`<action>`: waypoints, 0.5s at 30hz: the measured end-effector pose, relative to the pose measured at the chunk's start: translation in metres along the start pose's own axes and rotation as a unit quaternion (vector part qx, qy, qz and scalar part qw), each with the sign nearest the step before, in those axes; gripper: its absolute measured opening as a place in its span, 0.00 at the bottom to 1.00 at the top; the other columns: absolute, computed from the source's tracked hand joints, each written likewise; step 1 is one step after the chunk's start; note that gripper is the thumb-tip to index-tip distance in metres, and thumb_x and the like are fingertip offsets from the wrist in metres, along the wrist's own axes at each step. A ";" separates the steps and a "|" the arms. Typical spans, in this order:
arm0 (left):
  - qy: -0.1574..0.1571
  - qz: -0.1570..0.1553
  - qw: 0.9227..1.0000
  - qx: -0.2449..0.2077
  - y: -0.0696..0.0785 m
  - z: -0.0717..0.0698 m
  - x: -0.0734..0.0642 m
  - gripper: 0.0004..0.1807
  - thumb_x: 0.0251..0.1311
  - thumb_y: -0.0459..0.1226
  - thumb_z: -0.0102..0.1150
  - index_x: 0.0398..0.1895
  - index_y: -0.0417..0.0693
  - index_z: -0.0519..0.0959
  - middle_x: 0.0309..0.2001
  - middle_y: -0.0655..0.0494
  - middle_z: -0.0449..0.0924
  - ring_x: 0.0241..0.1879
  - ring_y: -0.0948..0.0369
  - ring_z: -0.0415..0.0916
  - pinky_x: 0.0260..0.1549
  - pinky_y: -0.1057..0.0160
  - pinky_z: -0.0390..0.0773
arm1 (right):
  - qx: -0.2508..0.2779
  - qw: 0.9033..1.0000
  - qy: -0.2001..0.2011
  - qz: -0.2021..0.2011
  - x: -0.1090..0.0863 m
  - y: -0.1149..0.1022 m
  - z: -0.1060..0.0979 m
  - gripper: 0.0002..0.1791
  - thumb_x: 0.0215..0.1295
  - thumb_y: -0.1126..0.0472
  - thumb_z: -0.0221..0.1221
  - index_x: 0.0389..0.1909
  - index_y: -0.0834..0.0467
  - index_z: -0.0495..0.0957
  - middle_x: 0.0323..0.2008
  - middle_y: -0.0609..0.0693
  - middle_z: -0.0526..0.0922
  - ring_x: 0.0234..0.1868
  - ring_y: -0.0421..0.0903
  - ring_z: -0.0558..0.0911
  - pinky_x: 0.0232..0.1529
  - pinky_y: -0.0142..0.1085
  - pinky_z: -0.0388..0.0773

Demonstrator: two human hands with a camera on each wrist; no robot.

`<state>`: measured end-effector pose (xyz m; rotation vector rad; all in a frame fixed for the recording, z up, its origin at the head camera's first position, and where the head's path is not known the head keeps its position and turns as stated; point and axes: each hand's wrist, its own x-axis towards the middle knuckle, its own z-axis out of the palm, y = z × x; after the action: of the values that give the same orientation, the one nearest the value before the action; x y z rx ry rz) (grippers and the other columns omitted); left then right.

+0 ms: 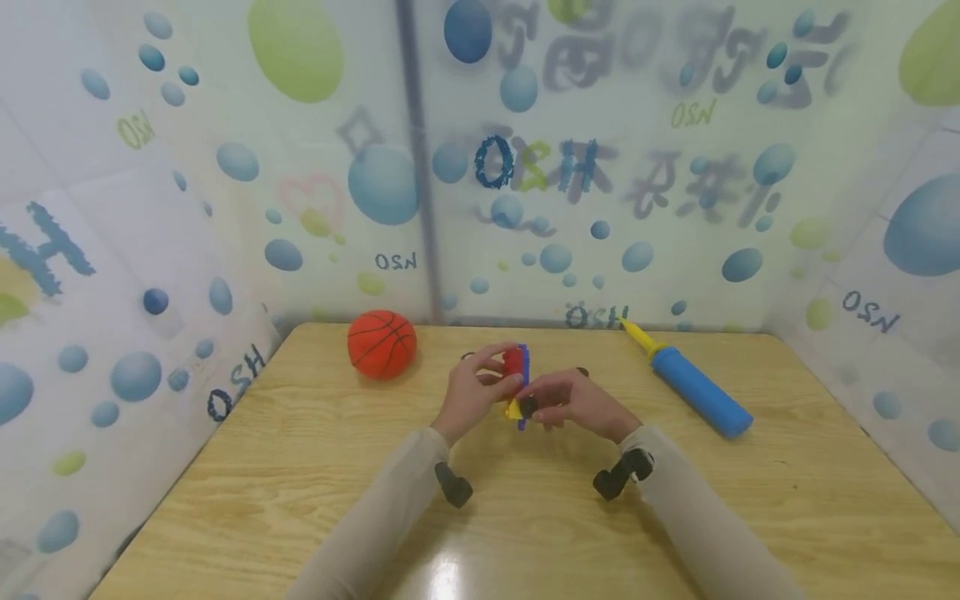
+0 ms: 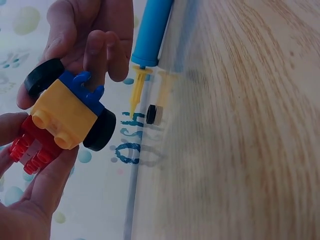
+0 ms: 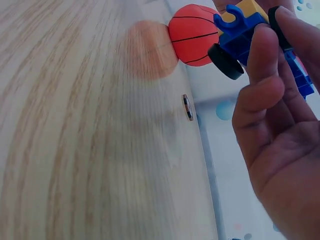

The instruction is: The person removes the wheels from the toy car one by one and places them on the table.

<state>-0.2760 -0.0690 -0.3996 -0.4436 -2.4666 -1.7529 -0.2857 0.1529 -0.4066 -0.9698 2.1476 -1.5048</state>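
A building-block toy car (image 2: pixel 65 115) is held up between both hands over the table, with a blue base (image 3: pixel 242 40), a yellow block (image 2: pixel 67 112) and a red block (image 2: pixel 40 140). My left hand (image 1: pixel 474 393) grips it around the red block, thumb and fingers on opposite sides. With thumb and fingertips, my right hand (image 1: pixel 576 403) pinches a black wheel (image 3: pixel 281 27) at one side of the base. Another black wheel (image 2: pixel 99 131) is on the opposite side. A blue hook (image 3: pixel 232 17) sticks out from the base's end.
Behind the hands, loose black wheels lie on the wooden table (image 1: pixel 300 500), one near the right hand (image 2: pixel 151 114) and one near the left (image 3: pixel 187 107). A red toy basketball (image 1: pixel 382 344) sits at back left. A blue pump (image 1: pixel 701 392) with a yellow nozzle lies right. Patterned curtains surround the table.
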 end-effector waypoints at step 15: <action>-0.008 -0.010 1.000 -0.001 -0.001 0.000 -0.002 0.25 0.63 0.41 0.68 0.63 0.66 0.77 0.55 0.49 0.80 0.50 0.53 0.82 0.52 0.54 0.85 | 0.027 1.000 0.012 0.004 0.002 0.002 0.004 0.15 0.65 0.66 0.65 0.52 0.60 0.84 0.41 0.53 0.89 0.25 0.45 0.81 0.30 0.36 0.82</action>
<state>-0.2745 -0.0700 -0.4011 -0.4375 -2.4892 -1.7649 -0.2850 0.1495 -0.4093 -0.9285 2.1139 -1.5686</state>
